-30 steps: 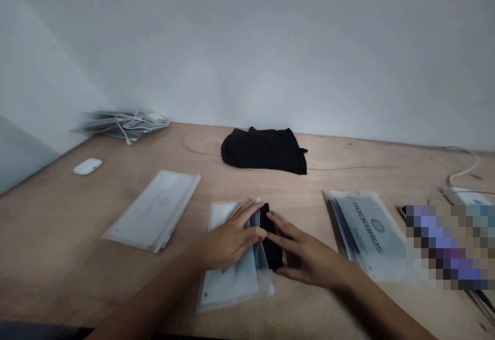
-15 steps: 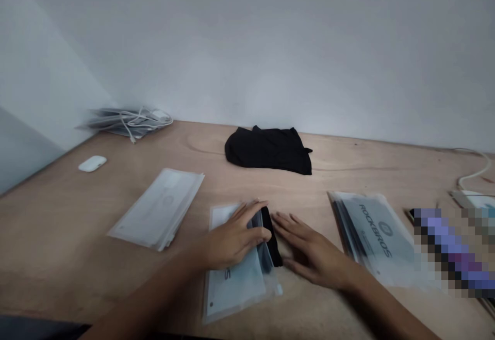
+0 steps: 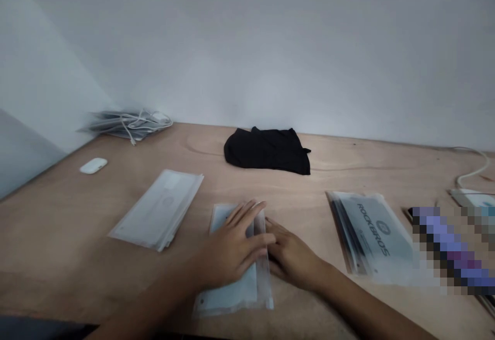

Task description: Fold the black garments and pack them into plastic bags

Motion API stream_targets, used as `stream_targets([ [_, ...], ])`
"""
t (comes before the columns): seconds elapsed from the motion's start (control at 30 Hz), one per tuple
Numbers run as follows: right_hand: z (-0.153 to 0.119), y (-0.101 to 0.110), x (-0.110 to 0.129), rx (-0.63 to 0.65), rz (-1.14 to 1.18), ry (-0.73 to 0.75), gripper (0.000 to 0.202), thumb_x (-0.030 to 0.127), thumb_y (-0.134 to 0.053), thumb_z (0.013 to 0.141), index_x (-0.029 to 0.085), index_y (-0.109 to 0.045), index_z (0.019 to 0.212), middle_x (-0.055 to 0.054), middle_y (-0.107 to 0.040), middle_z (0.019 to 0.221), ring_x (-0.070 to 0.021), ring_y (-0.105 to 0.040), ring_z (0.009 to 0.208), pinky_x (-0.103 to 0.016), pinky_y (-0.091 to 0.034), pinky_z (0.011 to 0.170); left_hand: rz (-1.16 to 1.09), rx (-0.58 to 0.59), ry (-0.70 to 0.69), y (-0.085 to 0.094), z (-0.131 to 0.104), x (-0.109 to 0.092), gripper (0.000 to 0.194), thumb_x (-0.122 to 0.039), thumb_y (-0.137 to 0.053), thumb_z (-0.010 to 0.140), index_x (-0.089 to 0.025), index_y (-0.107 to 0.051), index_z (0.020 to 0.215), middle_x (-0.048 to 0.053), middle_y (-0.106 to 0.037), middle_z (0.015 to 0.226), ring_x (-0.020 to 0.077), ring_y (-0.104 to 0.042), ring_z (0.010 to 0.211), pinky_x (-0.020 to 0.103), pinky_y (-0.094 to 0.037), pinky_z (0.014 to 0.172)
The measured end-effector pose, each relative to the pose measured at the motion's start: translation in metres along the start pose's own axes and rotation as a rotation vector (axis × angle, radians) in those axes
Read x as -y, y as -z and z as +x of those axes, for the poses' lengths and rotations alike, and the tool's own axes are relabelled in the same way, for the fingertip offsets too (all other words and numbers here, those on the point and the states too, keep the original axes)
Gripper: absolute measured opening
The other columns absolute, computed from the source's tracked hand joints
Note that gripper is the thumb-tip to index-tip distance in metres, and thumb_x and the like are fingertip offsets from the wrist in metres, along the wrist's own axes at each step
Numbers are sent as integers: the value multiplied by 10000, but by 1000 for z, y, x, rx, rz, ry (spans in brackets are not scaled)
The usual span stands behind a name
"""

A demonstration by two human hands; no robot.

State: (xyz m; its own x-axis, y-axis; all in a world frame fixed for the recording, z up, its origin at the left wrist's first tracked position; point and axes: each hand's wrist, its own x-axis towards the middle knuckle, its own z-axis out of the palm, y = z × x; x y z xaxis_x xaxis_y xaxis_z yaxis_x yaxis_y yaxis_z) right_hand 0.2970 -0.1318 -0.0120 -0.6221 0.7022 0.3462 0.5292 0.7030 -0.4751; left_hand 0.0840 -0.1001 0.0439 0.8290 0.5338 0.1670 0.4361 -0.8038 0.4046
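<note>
Translucent zip pouch (image 3: 232, 296) is laid flat on the wooden surface (image 3: 301, 195), near the front edge, with its zip side turned to the right. Its middle is covered by the left hand (image 3: 237, 247), which is turned palm down with the fingers spread wide across the plastic. Its zip edge is met from the right by the right hand (image 3: 290, 255), whose fingers are set narrowly together and partly hidden; whether anything is pinched by them cannot be told. In view, the right hand's fingers are overlapped by the left hand, so little room is left between the two. The pouch's near end is left uncovered, and its near right corner is marked by a zip slider (image 3: 269, 303).

To the left, a gap of wood is seen before the stack of pale pouches (image 3: 157, 211), which is set at a slant. To the right, a wider gap is left between the right hand and the ROCKBROS pouches (image 3: 377, 231). Beyond the fingertips, a broad strip of wood is shown up to the black cloth (image 3: 266, 151), which is spread near the wall. Farther left, a white case (image 3: 93, 165) is placed near the side edge.
</note>
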Motion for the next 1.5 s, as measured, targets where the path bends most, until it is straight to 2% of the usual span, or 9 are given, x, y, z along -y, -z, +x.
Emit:
stream_targets([
  [0.13,-30,18,11,-76,29,-35,285,173,-551,969,166,-600,1249,-142,-667,1258,-251,-593,1220,-420,-533,990,39,-97,-21,-33,-41,-27,553,-416,-745,838,-260,-559,1335,116,-66,1705,443,-209,1508,680,-316,1144],
  [0.27,-42,15,29,-57,-5,67,215,182,-602,943,177,-617,1157,-59,-710,930,-196,-631,827,-354,-533,775,109,-83,23,-56,-61,-31,528,-135,-687,763,-200,-562,1272,144,-128,1694,408,-230,1511,644,-356,1143],
  [0.4,-38,6,37,-116,-80,164,50,191,-604,956,184,-637,993,-15,-677,781,-171,-589,706,-328,-459,679,44,-136,-28,-49,-59,-20,439,18,-541,747,-177,-602,1136,141,-325,1635,341,-294,1502,574,-356,1174],
  [0.6,-38,2,41,-146,-125,203,135,190,-537,999,201,-650,924,17,-662,685,-151,-557,609,-323,-408,606,-249,-63,173,-40,-61,-14,553,-187,-591,952,-293,-439,1472,84,-448,1571,267,-471,1413,448,-459,1131],
  [0.87,-38,5,34,-172,-205,252,273,140,-481,1004,210,-651,801,30,-598,579,-138,-505,527,-306,-343,542,-278,-77,72,-36,-60,-28,304,-189,-548,997,-248,-621,1285,78,-642,1338,245,-512,1362,419,-431,1167],
  [1.1,-18,17,-28,-134,-418,-296,257,213,-493,966,221,-719,842,-34,-715,691,-165,-629,612,-265,-387,592,-192,-18,-184,-25,-50,-46,273,-176,-471,1039,-268,-714,1122,40,-729,1178,223,-568,1287,397,-449,1160],
  [1.2,-11,20,-34,-146,-432,-441,243,182,-486,956,227,-724,943,-45,-754,777,-191,-668,629,-266,-382,578,-160,26,-149,-11,-37,-49,215,-308,-584,1004,-267,-714,1170,65,-652,1355,272,-496,1373,430,-452,1149],
  [1.33,-12,19,-24,-157,-412,-585,245,211,-454,986,205,-654,1127,-56,-765,821,-213,-686,612,-272,-360,522,-13,116,14,-4,-14,-38,669,-537,-511,1002,-203,-359,1561,100,-342,1634,340,-256,1517,540,-303,1214],
  [1.5,-23,17,-6,-125,-348,-623,192,345,-526,981,231,-610,851,-50,-696,813,-223,-681,718,-291,-444,571,143,180,207,-28,4,-23,717,-592,-417,1009,-180,-309,1587,100,-245,1666,396,-135,1536,641,-193,1210],
])
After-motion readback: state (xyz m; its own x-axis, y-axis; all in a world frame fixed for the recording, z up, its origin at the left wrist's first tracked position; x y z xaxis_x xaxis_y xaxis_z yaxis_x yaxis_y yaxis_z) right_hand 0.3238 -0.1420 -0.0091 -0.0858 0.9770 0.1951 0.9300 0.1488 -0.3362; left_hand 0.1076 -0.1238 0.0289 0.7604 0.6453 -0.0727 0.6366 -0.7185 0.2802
